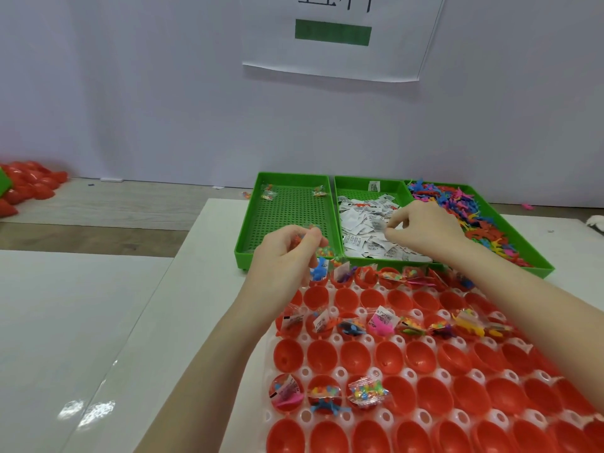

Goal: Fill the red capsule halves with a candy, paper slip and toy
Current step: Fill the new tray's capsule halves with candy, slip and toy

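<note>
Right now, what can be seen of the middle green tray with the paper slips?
The middle green tray looks like moulded plastic, rectangular with raised walls and a perforated floor visible at its far end. It sits between two similar trays, walls side by side, beyond the red capsule halves. White printed paper slips heap loosely inside. The right hand reaches in, fingertips pinching at the slips.

A holder (333, 310) of capsule halves (354, 356) lay nearest the person on the table (183, 305). Behind it stood three trays side by side: candy tray (287, 210) left, slip tray (369, 223) centre, toy tray (483, 230) right. The left hand (284, 256) hung over the candy tray's near edge; the right hand (425, 230) was over the slips. A heap of spare halves (29, 184) lay far left.
</note>
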The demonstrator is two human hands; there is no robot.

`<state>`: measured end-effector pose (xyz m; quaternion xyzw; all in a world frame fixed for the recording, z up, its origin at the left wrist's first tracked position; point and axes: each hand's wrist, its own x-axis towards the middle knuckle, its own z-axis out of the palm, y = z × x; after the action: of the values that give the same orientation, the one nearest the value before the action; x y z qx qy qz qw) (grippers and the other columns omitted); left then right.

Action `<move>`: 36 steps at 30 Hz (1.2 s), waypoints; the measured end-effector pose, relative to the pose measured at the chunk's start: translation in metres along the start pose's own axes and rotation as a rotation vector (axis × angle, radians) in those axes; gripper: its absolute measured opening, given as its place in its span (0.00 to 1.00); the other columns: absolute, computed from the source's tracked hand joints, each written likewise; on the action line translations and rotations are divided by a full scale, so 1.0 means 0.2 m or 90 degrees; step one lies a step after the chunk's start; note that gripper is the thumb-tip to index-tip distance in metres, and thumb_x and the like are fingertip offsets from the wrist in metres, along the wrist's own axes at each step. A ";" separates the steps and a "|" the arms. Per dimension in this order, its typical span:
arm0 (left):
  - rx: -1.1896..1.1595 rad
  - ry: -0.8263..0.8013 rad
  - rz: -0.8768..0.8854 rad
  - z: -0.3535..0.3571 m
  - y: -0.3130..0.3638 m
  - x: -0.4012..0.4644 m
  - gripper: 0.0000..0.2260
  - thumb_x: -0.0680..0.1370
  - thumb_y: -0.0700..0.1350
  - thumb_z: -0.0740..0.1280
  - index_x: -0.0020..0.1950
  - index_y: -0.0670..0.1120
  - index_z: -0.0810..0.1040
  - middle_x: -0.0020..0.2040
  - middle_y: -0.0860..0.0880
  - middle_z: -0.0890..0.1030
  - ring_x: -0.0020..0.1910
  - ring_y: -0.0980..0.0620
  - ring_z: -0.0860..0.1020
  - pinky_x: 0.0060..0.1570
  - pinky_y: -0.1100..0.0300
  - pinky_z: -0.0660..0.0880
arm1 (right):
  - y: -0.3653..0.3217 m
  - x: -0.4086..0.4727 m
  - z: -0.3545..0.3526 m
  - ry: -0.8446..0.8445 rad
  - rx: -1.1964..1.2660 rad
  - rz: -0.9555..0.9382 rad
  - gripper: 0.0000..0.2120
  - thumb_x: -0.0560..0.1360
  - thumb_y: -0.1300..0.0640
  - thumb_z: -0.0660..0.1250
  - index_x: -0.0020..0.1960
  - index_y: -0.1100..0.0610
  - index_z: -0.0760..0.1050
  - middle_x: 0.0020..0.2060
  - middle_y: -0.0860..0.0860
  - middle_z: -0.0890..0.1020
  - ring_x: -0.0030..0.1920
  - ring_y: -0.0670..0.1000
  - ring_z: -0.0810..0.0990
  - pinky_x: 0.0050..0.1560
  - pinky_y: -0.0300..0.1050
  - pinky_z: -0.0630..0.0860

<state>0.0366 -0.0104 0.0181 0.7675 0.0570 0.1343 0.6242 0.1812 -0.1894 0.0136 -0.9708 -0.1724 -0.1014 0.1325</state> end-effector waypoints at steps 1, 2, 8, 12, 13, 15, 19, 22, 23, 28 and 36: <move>-0.006 -0.007 -0.010 0.00 0.00 0.00 0.11 0.80 0.45 0.60 0.40 0.46 0.77 0.24 0.57 0.72 0.22 0.61 0.68 0.25 0.71 0.65 | 0.01 -0.01 -0.01 0.015 0.023 0.005 0.06 0.72 0.53 0.67 0.42 0.53 0.83 0.26 0.39 0.67 0.26 0.42 0.65 0.27 0.37 0.60; -0.022 -0.018 -0.030 0.01 0.01 0.00 0.11 0.80 0.44 0.59 0.40 0.46 0.77 0.24 0.57 0.72 0.21 0.60 0.68 0.25 0.70 0.65 | 0.01 -0.02 -0.02 0.032 0.061 0.013 0.06 0.71 0.53 0.69 0.42 0.53 0.83 0.25 0.39 0.67 0.26 0.42 0.65 0.27 0.38 0.61; -0.244 -0.103 -0.170 0.05 0.07 -0.01 0.13 0.80 0.40 0.55 0.44 0.43 0.78 0.30 0.50 0.76 0.22 0.57 0.72 0.26 0.66 0.68 | -0.06 -0.15 -0.18 -0.018 0.623 0.137 0.04 0.68 0.57 0.73 0.41 0.57 0.80 0.21 0.40 0.73 0.22 0.39 0.69 0.26 0.30 0.64; -0.203 -0.145 -0.099 0.09 0.06 -0.06 0.09 0.79 0.48 0.60 0.50 0.52 0.81 0.45 0.48 0.78 0.42 0.57 0.78 0.40 0.68 0.77 | -0.15 -0.34 -0.30 -0.229 0.659 0.042 0.14 0.59 0.50 0.73 0.41 0.57 0.82 0.23 0.48 0.65 0.22 0.43 0.59 0.23 0.32 0.60; -0.218 -0.157 -0.098 0.10 0.06 -0.08 0.09 0.78 0.47 0.62 0.49 0.50 0.82 0.44 0.47 0.77 0.42 0.56 0.77 0.40 0.68 0.77 | -0.17 -0.38 -0.33 -0.246 0.639 0.024 0.14 0.58 0.49 0.74 0.39 0.56 0.83 0.24 0.50 0.66 0.23 0.44 0.60 0.24 0.32 0.61; -0.290 -0.173 -0.108 0.12 0.09 -0.10 0.07 0.76 0.41 0.65 0.46 0.45 0.83 0.40 0.46 0.79 0.37 0.57 0.77 0.36 0.69 0.76 | -0.22 -0.46 -0.37 -0.246 0.632 0.016 0.11 0.58 0.50 0.74 0.35 0.55 0.82 0.22 0.48 0.67 0.22 0.44 0.60 0.23 0.31 0.60; -0.423 -0.188 -0.129 0.15 0.12 -0.15 0.10 0.75 0.41 0.65 0.36 0.41 0.83 0.37 0.42 0.79 0.35 0.53 0.82 0.35 0.68 0.77 | -0.25 -0.54 -0.39 -0.137 0.633 0.036 0.05 0.67 0.61 0.72 0.32 0.59 0.79 0.17 0.42 0.69 0.18 0.41 0.65 0.22 0.28 0.61; -0.439 -0.199 -0.118 0.17 0.13 -0.19 0.11 0.72 0.45 0.68 0.40 0.37 0.80 0.38 0.40 0.77 0.40 0.50 0.83 0.40 0.67 0.78 | -0.26 -0.60 -0.37 -0.036 0.618 0.070 0.07 0.67 0.62 0.72 0.31 0.60 0.79 0.18 0.44 0.69 0.19 0.40 0.65 0.23 0.27 0.61; -0.404 -0.195 -0.080 0.18 0.13 -0.21 0.10 0.72 0.44 0.67 0.42 0.36 0.81 0.39 0.40 0.78 0.41 0.51 0.83 0.41 0.67 0.77 | -0.27 -0.62 -0.37 -0.016 0.610 0.077 0.07 0.67 0.61 0.73 0.31 0.59 0.79 0.19 0.45 0.67 0.20 0.41 0.63 0.24 0.29 0.61; -0.306 -0.136 -0.007 0.20 0.13 -0.25 0.09 0.76 0.38 0.65 0.41 0.35 0.80 0.36 0.45 0.81 0.38 0.54 0.82 0.42 0.67 0.78 | -0.29 -0.69 -0.39 -0.012 0.625 0.103 0.07 0.71 0.50 0.67 0.40 0.53 0.80 0.22 0.46 0.68 0.23 0.43 0.63 0.28 0.33 0.62; -0.240 -0.208 -0.021 0.20 0.18 -0.31 0.09 0.76 0.38 0.65 0.38 0.35 0.77 0.32 0.51 0.76 0.35 0.55 0.82 0.49 0.64 0.77 | -0.23 -0.73 -0.47 -0.077 1.025 0.178 0.15 0.75 0.64 0.51 0.57 0.57 0.72 0.26 0.48 0.66 0.26 0.44 0.61 0.23 0.36 0.59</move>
<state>-0.0137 -0.0720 0.0381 0.6480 -0.0586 0.0065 0.7594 0.0160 -0.2192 0.0775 -0.5946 -0.0769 0.1237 0.7907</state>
